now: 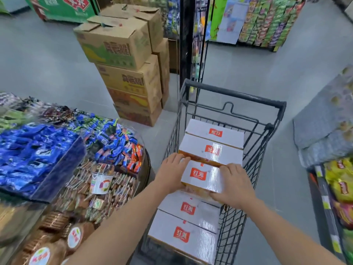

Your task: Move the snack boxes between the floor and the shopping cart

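A black wire shopping cart [267, 131] stands in front of me with several white snack boxes bearing red logos in it. I hold one white snack box [203, 175] above the middle of the cart, between both hands. My left hand [171, 172] grips its left end, fingers curled over the top edge. My right hand [234, 185] grips its right end, fingers wrapped over the near corner. Two boxes [212, 148] lie beyond the held one, and two more boxes [188, 222] lie nearer to me below it.
A round display [80, 169] piled with wrapped candy and jars fills the left. Stacked brown cartons [126, 73] stand beyond the cart on the grey floor. A black rack post [184, 44] rises behind the cart. Snack shelves [336, 188] run along the right.
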`<state>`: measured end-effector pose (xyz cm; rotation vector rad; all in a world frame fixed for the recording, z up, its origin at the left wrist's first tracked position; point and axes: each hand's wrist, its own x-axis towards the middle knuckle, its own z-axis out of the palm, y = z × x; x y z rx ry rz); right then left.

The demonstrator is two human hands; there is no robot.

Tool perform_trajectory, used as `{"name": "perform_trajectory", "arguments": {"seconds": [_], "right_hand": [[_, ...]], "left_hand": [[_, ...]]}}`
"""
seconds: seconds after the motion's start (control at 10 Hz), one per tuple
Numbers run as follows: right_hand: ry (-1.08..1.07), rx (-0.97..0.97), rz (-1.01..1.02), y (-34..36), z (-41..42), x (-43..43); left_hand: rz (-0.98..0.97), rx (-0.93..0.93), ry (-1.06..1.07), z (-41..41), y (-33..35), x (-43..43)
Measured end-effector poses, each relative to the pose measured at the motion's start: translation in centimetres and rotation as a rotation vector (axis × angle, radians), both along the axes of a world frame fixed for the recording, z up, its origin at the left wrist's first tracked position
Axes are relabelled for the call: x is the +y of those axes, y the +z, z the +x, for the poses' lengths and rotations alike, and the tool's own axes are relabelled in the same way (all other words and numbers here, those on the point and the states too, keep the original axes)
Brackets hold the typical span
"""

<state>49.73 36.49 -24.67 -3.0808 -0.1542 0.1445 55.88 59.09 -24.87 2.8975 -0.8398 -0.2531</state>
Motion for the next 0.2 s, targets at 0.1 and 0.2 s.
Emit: {"name": "perform_trajectory", "arguments": {"seconds": [0.1, 0.2], "right_hand": [[0.042, -0.055, 0.041, 0.3, 0.1, -0.4], [0.110, -0.083, 0.105, 1.3, 1.2, 0.6]], "left_hand": [[0.007, -0.005, -0.010, 0.0, 0.1, 0.0], [0.031, 0.031, -0.009, -0.2, 0.3, -0.1]]}}
